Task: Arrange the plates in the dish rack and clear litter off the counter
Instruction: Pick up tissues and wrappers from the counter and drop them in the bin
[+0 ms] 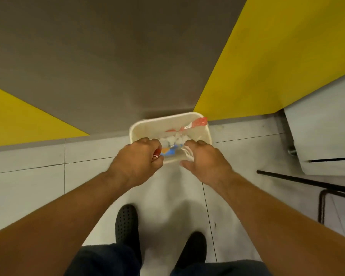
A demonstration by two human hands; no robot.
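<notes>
- Black clogs [126, 224] stand near, toes toward the bin.
- Left hand [135, 156] is curled tight round a red scrap [156, 153], poised over the opening, likely to drop it.
- Right hand [205, 162] pinches a clear plastic wrapper [187, 154] likewise.
- White wastebasket [167, 118] sits directly beneath, already holding crumpled tissue [173, 139].

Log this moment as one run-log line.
phase: litter disposal | left hand: grips red scrap over white bin | right hand: grips clear plastic over bin | bin contents: crumpled white paper, red-edged wrapper
</notes>
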